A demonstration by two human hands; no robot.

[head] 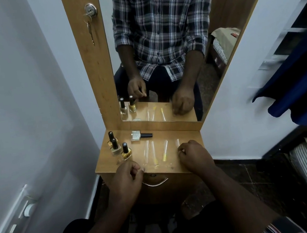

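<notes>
clear swatch sticks, two tipped yellow, lay midway on the wooden shelf. left hand curled at the shelf's front edge, right hand curled at its right end; i couldn't tell whether either gripped anything.

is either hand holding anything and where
Cannot tell. The left hand curls with fingertips pinched, nothing plainly in them; the right hand curls over the near end of the rightmost clear stick, its grip hidden.
</notes>
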